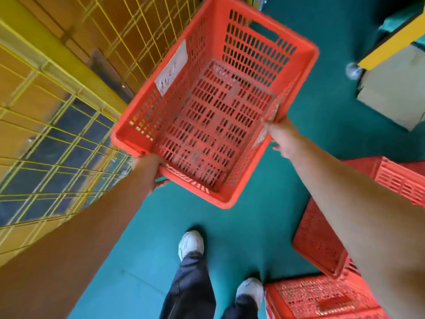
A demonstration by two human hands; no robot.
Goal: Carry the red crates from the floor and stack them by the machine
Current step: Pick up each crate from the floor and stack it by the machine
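Gripping red crate (213, 116) w/ L hand (148, 172) & R hand (281, 137), fingers (162, 183) apparently curled round rim.

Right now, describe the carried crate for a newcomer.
Right of the yellow mesh fence, over the green floor, the left hand and right hand hold one red crate. Unlike the crates at lower right, it is lifted and shows a white label.

Crate (216, 125): red perforated plastic, matt, scuffed grey on its base (dust or wear, cannot tell).
Label (171, 67): white paper.
Fence (57, 146): yellow-painted metal wire.
Floor (241, 226): smooth green coating, faint sheen.
Trousers (188, 284): dark cloth.
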